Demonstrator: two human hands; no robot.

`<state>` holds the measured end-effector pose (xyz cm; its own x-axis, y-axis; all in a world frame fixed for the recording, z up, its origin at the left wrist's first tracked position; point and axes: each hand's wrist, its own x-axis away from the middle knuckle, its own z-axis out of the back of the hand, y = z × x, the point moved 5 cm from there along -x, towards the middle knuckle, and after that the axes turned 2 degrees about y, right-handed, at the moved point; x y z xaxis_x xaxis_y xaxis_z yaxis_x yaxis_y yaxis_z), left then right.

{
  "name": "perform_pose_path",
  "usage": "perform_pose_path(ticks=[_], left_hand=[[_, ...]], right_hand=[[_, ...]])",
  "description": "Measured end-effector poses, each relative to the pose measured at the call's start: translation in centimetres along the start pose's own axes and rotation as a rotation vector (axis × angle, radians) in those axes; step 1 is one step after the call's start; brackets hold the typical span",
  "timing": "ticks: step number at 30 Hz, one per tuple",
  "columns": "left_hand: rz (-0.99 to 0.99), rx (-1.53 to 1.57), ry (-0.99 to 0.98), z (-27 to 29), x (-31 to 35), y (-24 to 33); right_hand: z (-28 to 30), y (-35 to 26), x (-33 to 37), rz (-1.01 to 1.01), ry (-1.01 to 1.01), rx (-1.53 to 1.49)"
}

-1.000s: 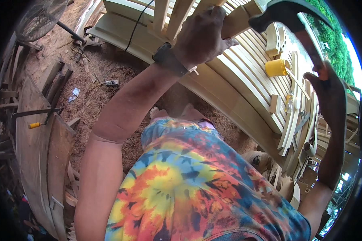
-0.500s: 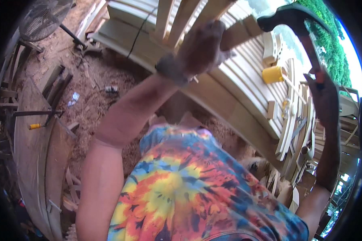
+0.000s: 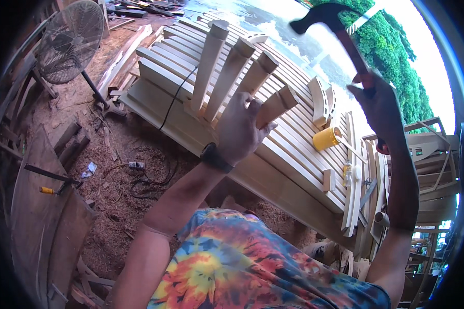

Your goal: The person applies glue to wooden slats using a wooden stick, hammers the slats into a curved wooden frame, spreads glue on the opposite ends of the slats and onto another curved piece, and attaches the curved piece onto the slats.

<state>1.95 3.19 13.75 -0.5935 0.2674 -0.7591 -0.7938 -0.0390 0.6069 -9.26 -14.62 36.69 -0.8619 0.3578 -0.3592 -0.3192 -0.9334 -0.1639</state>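
My left hand [image 3: 239,129] is wrapped round a squared wooden leg [image 3: 277,105], whose darker capped end sticks out past my fingers. It tilts up from the slatted wooden piece [image 3: 294,147] in front of me. Several similar wooden legs [image 3: 216,62] stand in a row just left of that hand. Raised at the upper right, my right hand [image 3: 379,105] grips a claw hammer [image 3: 327,16] by its handle. The dark hammer head is above and apart from the held leg.
A yellow container [image 3: 325,139], curved wooden parts [image 3: 318,100] and a small wood block [image 3: 329,180] lie on the slats. A fan [image 3: 69,44] stands far left. A dark cord [image 3: 178,95] hangs over the edge; shavings [image 3: 108,216] cover the ground.
The hammer has moved left and up in the picture, apart from the leg in my left hand. The view has shifted, so more of the slats and standing legs shows.
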Motion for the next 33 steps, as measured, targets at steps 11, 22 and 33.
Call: perform_pose_path(ticks=[11, 22, 33], left_hand=[[0.025, 0.023, 0.001, -0.4, 0.2, 0.0], [0.052, 0.038, 0.016, -0.6, 0.3, -0.4], [0.011, 0.054, 0.010, -0.5, 0.2, -0.4]], right_hand=[[-0.5, -0.8, -0.8, 0.045, 0.007, 0.056], [-0.7, -0.6, -0.8, -0.124, 0.047, 0.007], [-2.1, 0.5, -0.4, 0.026, 0.030, 0.089]])
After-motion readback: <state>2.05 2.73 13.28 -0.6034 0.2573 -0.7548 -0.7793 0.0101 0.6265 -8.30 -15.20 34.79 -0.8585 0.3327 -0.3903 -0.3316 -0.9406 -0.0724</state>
